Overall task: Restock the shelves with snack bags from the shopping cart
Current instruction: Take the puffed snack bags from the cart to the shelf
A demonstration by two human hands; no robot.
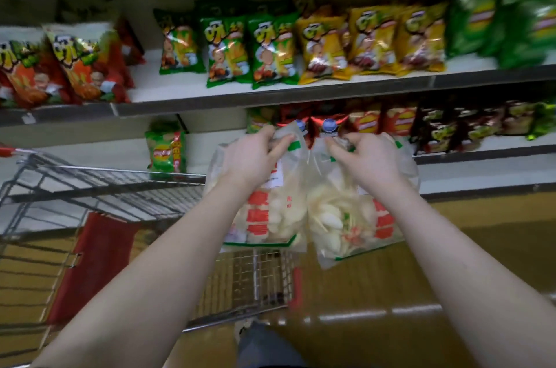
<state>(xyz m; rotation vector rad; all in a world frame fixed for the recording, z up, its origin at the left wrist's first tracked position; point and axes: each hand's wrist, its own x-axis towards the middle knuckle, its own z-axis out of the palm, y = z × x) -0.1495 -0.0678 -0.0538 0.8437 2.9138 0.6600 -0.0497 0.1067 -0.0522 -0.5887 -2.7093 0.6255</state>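
Nearest to us, our two bare forearms reach forward over the near right corner of the shopping cart [114,190]. We see no snack bags in the part of its wire basket that shows.

A little farther, our hands are side by side, close but not touching, and each one is closed on its own bag. Our left hand [255,157] pinches the top edge of the left clear bag [270,217]. Our right hand [370,160] pinches the top edge of the right clear bag [340,223]. Both bags hang down in the air, touching each other along their inner sides, above the cart's corner and the floor [451,271]. They show pale white chips and red print.

Behind the hands is the lower shelf [469,158]. It has a single green bag [165,151] far on the left, then a bare stretch, then red bags [316,123] directly behind our fingers and darker packs to the right. Farthest and highest is the upper shelf [270,96], filled with orange, green and yellow bags.

We judge that the step in hand is the carry: both bags are out of the cart and not yet on a shelf. The next move calls for lifting them forward over the front edge of the lower shelf, probably into the bare stretch on the left, standing them upright, and only then opening the fingers. We cannot tell where the matching product belongs.
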